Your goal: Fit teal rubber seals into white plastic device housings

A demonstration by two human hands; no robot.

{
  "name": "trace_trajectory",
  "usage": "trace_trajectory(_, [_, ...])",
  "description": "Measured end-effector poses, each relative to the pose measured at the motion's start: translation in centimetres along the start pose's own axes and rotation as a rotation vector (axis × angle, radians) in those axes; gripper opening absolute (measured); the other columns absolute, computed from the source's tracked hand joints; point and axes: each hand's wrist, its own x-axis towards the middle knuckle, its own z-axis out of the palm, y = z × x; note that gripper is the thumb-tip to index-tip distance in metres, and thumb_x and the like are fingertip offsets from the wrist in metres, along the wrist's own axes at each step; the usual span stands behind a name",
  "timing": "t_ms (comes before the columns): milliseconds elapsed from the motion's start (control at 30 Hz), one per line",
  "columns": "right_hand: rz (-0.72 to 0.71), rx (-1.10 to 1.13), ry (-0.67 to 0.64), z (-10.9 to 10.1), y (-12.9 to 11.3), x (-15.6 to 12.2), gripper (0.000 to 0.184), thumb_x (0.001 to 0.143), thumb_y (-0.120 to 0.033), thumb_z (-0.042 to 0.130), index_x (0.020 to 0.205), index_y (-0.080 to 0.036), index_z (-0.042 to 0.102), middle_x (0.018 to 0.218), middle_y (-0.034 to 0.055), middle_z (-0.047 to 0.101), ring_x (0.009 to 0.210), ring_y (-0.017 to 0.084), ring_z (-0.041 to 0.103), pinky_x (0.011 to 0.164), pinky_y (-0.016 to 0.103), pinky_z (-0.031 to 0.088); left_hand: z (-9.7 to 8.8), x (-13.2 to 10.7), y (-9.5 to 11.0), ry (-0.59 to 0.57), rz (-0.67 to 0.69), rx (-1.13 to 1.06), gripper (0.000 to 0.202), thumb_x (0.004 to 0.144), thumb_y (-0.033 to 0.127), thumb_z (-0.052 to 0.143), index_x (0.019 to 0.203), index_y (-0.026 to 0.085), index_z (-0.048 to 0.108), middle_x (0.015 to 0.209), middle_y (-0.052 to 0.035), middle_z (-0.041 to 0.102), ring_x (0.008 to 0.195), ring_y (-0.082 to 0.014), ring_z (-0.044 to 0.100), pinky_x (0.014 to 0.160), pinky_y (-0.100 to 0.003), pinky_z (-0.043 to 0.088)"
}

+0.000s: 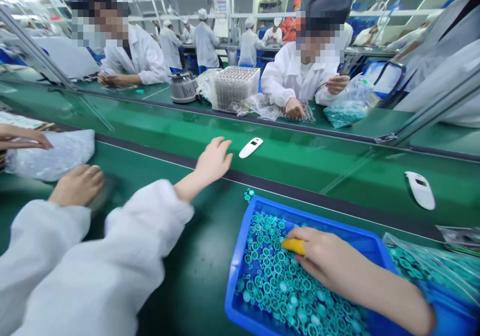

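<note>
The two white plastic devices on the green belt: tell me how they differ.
The white device near the middle lies just beyond a bare hand, while the white device at the right has no hand beside it. The middle one slants up to the right; the right one slants down to the right. The right one looks larger, though the lens may cause that. Both are white and rounded, with a dark window, and lie on the green belt.

White plastic oblong device [251, 148], dark window up, lying diagonally on green belt [318, 172].
</note>
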Motion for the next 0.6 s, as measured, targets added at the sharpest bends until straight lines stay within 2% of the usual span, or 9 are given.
trace_trajectory(67, [-0.02,-0.066,-0.022,0.8,-0.3,0.5,0.024,0.074,-0.003,0.047,0.077,-0.016,0.067,0.081,0.0066,0.067,0.063,0.019,0.064,0.055,0.03,0.051,3.2,3.7,2.5,-0.027,-0.01,-0.032,0.055,0.087,0.029,0.049,0.138,0.011,0.036,0.15,-0.0187,0.024,0.138,-0.0317,0.023,0.11,-0.044,0.025])
trace_trajectory(133, [-0.011,-0.092,-0.023,1.6,-0.2,0.9,0.02,0.073,-0.004,0.05,0.076,-0.016,0.066,0.078,0.0075,0.067,0.065,0.02,0.065,0.058,0.031,0.051,6.3,6.0,3.9,-0.053,-0.054,-0.078,0.06,0.085,0.032,0.054,0.138,0.012,0.036,0.15,-0.0206,0.023,0.137,-0.0367,0.022,0.108,-0.05,0.024])
trace_trajectory(200, [0.027,-0.08,-0.053,2.0,0.0,1.0,0.016,0.073,-0.006,0.053,0.076,-0.015,0.066,0.08,0.0085,0.068,0.073,0.022,0.066,0.064,0.033,0.053,8.5,7.0,4.5,-0.064,-0.12,-0.141,0.051,0.086,0.028,0.053,0.133,0.012,0.042,0.147,-0.0211,0.029,0.134,-0.0383,0.026,0.106,-0.055,0.024])
trace_trajectory(267, [0.088,-0.043,-0.107,1.8,0.3,1.0,0.013,0.073,-0.009,0.056,0.076,-0.015,0.067,0.081,0.0092,0.069,0.077,0.024,0.067,0.068,0.035,0.053,9.4,7.1,4.5,-0.051,-0.199,-0.215,0.04,0.088,0.025,0.051,0.126,0.013,0.049,0.142,-0.0186,0.037,0.132,-0.036,0.03,0.105,-0.057,0.024])
trace_trajectory(333, [0.145,0.01,-0.134,1.3,0.3,1.0,0.011,0.073,-0.01,0.058,0.078,-0.014,0.067,0.084,0.0097,0.069,0.079,0.024,0.067,0.07,0.035,0.053,9.2,6.8,4.4,-0.026,-0.282,-0.307,0.036,0.089,0.028,0.052,0.122,0.015,0.052,0.137,-0.014,0.042,0.128,-0.0323,0.036,0.104,-0.057,0.027])
trace_trajectory(400, [0.189,0.071,-0.103,0.6,0.0,1.0,0.013,0.072,-0.01,0.057,0.081,-0.014,0.067,0.084,0.0093,0.069,0.078,0.022,0.066,0.069,0.034,0.053,8.0,6.4,4.5,-0.012,-0.356,-0.43,0.036,0.088,0.032,0.053,0.121,0.016,0.051,0.131,-0.0111,0.047,0.12,-0.0278,0.045,0.1,-0.052,0.035])
trace_trajectory(500, [0.25,0.226,-0.034,-0.3,-0.6,0.7,0.013,0.071,-0.008,0.055,0.076,-0.016,0.065,0.071,0.0035,0.068,0.062,0.015,0.065,0.058,0.027,0.052,5.2,4.8,5.5,-0.018,-0.424,-0.673,0.034,0.094,0.029,0.038,0.121,0.011,0.048,0.118,-0.0136,0.056,0.101,-0.0213,0.058,0.081,-0.037,0.048])
trace_trajectory(600, [0.302,0.436,0.068,-1.2,-1.5,0.2,0.01,0.071,-0.011,0.055,0.074,-0.017,0.062,0.062,-0.0009,0.066,0.052,0.011,0.063,0.051,0.021,0.052,1.9,1.5,7.5,-0.053,-0.412,-0.908,0.034,0.094,0.026,0.027,0.114,0.009,0.048,0.112,-0.0144,0.061,0.086,-0.0158,0.062,0.062,-0.025,0.048])
